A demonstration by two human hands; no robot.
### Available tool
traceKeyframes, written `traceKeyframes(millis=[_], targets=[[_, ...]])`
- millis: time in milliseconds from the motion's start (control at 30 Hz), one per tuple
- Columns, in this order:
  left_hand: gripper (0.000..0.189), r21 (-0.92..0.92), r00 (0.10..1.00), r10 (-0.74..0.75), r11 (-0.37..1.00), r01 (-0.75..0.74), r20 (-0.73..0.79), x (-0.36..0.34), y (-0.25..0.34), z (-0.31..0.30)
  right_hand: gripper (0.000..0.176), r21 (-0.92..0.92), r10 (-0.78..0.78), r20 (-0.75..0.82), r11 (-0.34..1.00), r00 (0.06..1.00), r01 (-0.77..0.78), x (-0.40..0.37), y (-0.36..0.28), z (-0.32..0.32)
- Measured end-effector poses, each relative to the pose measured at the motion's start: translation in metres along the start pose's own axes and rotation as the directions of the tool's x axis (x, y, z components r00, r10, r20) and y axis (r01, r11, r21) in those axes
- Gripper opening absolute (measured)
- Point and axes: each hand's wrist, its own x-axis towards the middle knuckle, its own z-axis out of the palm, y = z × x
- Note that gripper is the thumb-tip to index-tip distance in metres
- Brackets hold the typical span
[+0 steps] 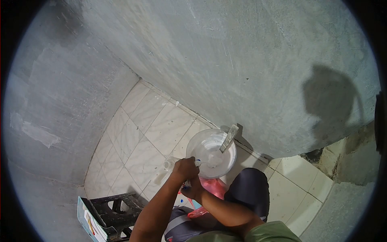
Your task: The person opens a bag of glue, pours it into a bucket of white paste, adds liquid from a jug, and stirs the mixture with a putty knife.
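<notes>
My left hand [186, 169] is closed around a white item with blue marks [197, 163], its kind mostly hidden by my fingers. Just below, my right hand [193, 189] grips what looks like the lower part of the same item. Its end points over the rim of a translucent bucket [192, 142], and a whitish streak shows beside it. White material [213, 158] lies in the bucket. A flat, smeared scraper-like tool [229, 138] rests across the far right rim. Left of my left hand is a pale, translucent container [169, 163], partly covered.
A pink-red plastic bag [212, 186] lies between the bucket and my knees. At lower left stands a black plastic stool [111, 211] beside a light-blue edged container [84, 215]. Grey plastered walls [225, 60] meet the tiled floor [141, 159] in a corner.
</notes>
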Motion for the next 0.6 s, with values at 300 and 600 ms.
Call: traceKeyframes(millis=[300,600], targets=[[0.034,0.261,0.991,0.074,0.96,-0.1,0.108,-0.024,0.005,0.007,0.069,-0.781,-0.286,0.0,0.598,0.958,0.178,-0.028,0.054,0.0],[0.025,0.451,0.987,0.098,0.881,-0.144,0.123,-0.037,0.028,0.001,0.05,-0.822,-0.434,0.045,0.496,0.9,0.281,-0.025,0.079,0.004]])
